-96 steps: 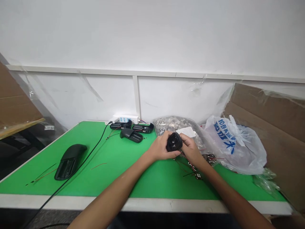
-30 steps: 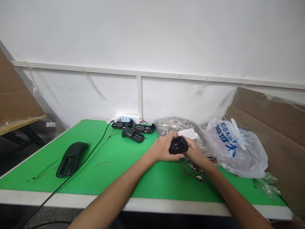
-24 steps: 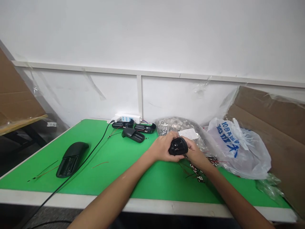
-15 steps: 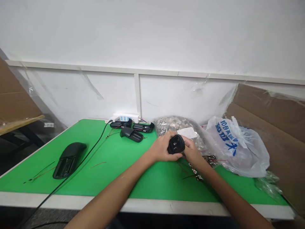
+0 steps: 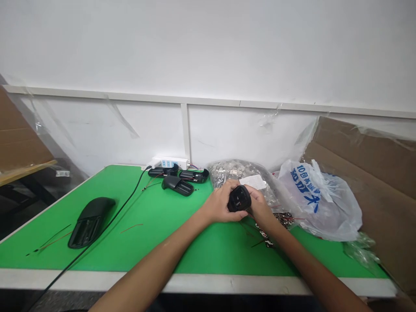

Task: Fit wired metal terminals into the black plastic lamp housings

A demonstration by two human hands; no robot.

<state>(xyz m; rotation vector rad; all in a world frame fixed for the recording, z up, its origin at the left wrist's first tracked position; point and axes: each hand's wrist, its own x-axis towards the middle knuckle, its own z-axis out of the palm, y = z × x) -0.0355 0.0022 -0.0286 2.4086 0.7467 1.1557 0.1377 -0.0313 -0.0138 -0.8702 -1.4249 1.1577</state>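
My left hand (image 5: 221,203) is wrapped around a black plastic housing (image 5: 239,198), thumb along its lower edge. The open end of the housing faces me and shows a dark hollow with small bright parts inside. At its right side, my right hand (image 5: 260,206) grips it with bent fingers; their tips are partly hidden behind the housing. Thin red and black wires (image 5: 258,243) and a heap of small metal pieces (image 5: 283,219) lie by my right wrist. Just behind my hands sits a clear bag of metal parts (image 5: 224,170) with a white label (image 5: 252,182).
Several similar black housings with battery slots lie on the green mat (image 5: 146,247), one at the left (image 5: 91,223), others near the white power strip (image 5: 172,162). A black cable (image 5: 107,225) crosses the left side. A white plastic bag (image 5: 334,208) and cardboard (image 5: 364,173) stand right.
The view has shifted slightly, so the table things sit a little further left and lower. Both hands keep their hold on the housing, which has turned only slightly, if at all.
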